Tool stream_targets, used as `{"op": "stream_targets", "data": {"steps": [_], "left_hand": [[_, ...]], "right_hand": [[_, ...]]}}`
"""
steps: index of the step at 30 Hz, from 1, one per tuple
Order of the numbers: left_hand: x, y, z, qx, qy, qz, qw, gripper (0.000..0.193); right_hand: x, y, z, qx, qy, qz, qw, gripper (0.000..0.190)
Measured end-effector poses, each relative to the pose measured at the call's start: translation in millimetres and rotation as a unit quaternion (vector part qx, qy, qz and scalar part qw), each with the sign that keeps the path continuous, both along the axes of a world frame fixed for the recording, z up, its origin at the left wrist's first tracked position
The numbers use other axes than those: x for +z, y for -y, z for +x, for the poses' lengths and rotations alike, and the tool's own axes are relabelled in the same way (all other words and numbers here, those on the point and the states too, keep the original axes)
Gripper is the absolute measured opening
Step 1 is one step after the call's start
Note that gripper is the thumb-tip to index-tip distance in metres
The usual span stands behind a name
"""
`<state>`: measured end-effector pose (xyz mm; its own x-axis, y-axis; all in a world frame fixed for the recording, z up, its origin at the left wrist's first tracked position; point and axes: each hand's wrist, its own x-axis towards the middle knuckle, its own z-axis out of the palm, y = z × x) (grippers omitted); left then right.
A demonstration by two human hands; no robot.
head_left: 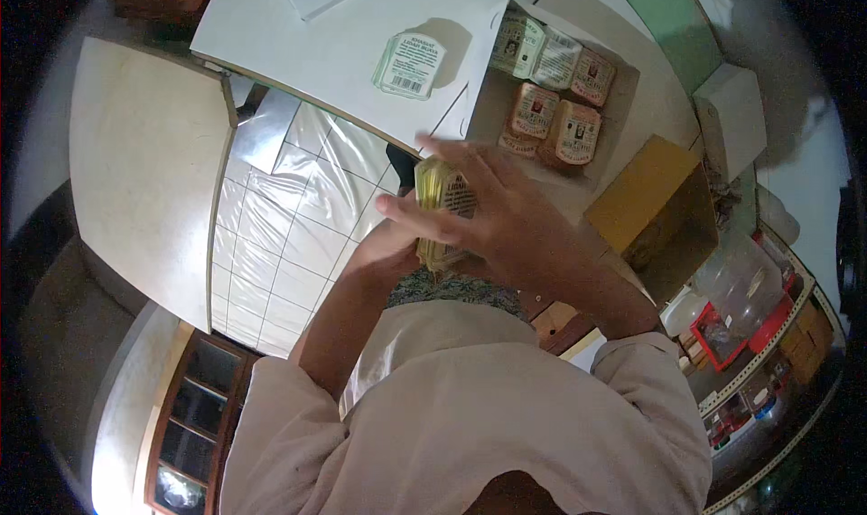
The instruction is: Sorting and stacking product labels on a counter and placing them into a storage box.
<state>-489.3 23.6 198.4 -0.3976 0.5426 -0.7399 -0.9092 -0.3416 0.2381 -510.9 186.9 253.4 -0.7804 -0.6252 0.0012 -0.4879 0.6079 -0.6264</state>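
Observation:
A thick stack of die-cut paper labels [443,200] with yellowish edges is held upright in front of my body. My left hand [393,247] grips it from the left and below, its fingers mostly hidden behind the stack. Across the front and top reaches my right hand [498,207], thumb and fingers spread around the labels and blurred. Whether it grips them is unclear. On the white table [325,48], a similar stack of pale green labels [410,65] bears printing and a barcode.
A shallow open carton [626,102] on the right holds several bundles of green and reddish labels [579,132]. Beside it stands an open yellow-brown cardboard box [647,197]. A cream panel [152,183] is at left; metal shelves [765,339] with plastic containers are at right.

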Motion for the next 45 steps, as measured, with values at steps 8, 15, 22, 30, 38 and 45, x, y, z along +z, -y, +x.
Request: {"op": "stream_targets", "data": {"steps": [8,15,22,30,38,45], "left_hand": [[-24,1,13,0.000,-0.050,0.276,0.960,0.058],[-4,-8,12,0.028,0.061,0.252,0.965,0.048],[-3,-15,7,-0.077,-0.042,0.203,0.975,0.053],[13,-19,-1,-0.146,-0.069,0.109,0.981,0.072],[21,-26,-3,-0.172,-0.076,0.075,0.979,0.071],[34,-32,-1,0.042,0.061,0.199,0.977,0.054]], "right_hand": [[-5,-5,19,-0.050,0.074,-0.073,0.993,0.051],[-8,-13,23,-0.026,0.057,-0.065,0.996,0.045],[-5,-12,25,-0.094,0.137,-0.105,0.980,0.066],[-10,-26,22,-0.056,0.138,-0.134,0.980,0.067],[-13,-26,21,-0.097,0.127,-0.211,0.964,0.066],[-15,-33,18,-0.115,0.136,-0.287,0.941,0.072]]}}
